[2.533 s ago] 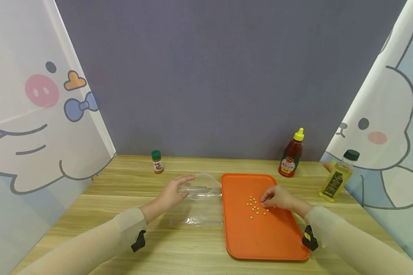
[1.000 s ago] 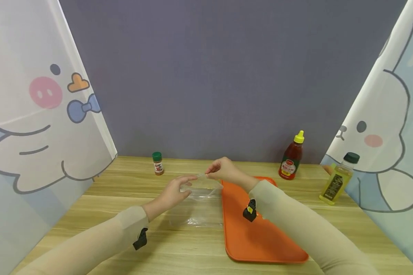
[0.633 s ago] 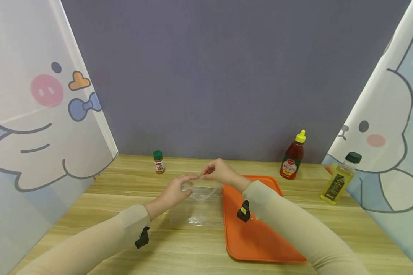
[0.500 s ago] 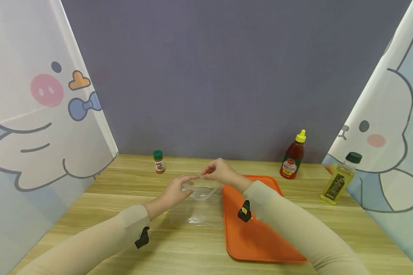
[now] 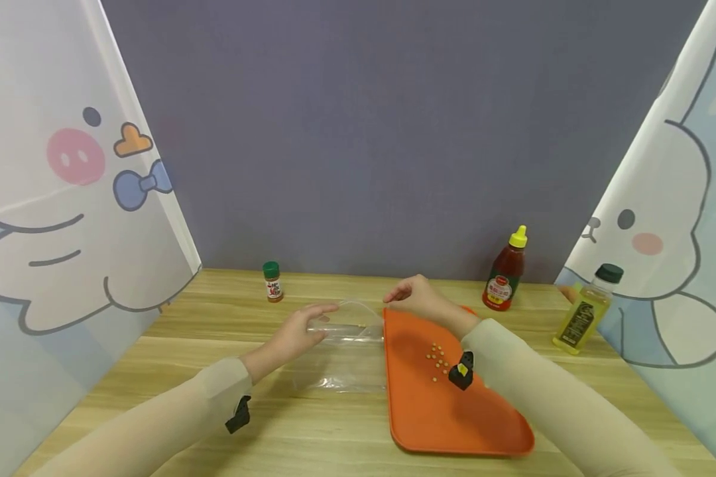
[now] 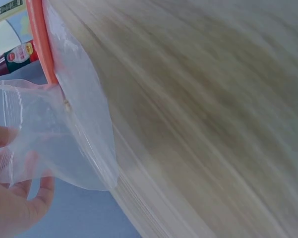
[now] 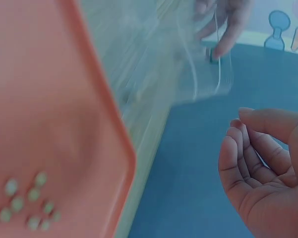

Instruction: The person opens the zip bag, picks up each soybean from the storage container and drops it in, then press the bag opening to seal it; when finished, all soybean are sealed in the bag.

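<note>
A clear zip-lock bag (image 5: 340,368) lies on the table with its mouth held up and open. My left hand (image 5: 294,334) grips the bag's left side, the zip strips (image 6: 12,111) passing between thumb and fingers. A few small yellow soybeans (image 5: 361,326) show inside the bag. To the bag's right, above the far left corner of the orange tray (image 5: 447,421), is my right hand (image 5: 417,298). In the right wrist view its fingers are loosely curled, thumb tip near the index finger, and nothing shows between them. Several more soybeans (image 7: 17,203) are scattered on the tray.
At the back left stands a small green-capped spice jar (image 5: 272,281). A red sauce bottle (image 5: 504,271) with a yellow tip is behind the tray, and a dark-capped oil bottle (image 5: 586,315) stands to its right. A grey partition (image 5: 358,146) rises behind the table.
My right hand went from the beans on the tray to the bag's mouth, then back rightward over the tray's far corner. My left hand has stayed on the bag.
</note>
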A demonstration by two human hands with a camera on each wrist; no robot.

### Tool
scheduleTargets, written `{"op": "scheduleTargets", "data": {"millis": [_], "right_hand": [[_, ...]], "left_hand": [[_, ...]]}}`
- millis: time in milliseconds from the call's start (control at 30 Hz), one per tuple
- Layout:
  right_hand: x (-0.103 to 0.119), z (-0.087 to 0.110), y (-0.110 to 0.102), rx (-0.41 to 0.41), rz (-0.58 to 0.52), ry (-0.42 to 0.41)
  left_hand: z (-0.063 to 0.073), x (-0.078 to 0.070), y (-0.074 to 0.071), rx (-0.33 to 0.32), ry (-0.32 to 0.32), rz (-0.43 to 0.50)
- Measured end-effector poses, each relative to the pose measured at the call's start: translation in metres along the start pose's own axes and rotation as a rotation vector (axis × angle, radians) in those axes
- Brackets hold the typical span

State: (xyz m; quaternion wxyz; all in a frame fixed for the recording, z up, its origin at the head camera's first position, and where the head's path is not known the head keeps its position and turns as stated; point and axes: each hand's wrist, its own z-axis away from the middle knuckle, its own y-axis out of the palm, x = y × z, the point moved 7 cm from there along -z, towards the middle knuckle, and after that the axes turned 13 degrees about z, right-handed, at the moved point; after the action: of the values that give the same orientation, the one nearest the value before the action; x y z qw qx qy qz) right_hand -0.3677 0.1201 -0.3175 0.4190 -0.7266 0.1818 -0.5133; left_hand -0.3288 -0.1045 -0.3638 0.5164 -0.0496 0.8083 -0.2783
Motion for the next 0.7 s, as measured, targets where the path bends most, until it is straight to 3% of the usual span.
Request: {"op": "scheduleTargets", "data": {"millis": [233,700], "right_hand": [[-0.035,0.018,-0.015,-0.011,-0.043,0.044],[-0.078,0.061,-0.029,0.085,0.048,0.043]], "left_hand": [[0.001,-0.001,0.001,0.036,0.071,-0.064],[0.003,-0.002,0.001,0.037,0.091,-0.099]]}}
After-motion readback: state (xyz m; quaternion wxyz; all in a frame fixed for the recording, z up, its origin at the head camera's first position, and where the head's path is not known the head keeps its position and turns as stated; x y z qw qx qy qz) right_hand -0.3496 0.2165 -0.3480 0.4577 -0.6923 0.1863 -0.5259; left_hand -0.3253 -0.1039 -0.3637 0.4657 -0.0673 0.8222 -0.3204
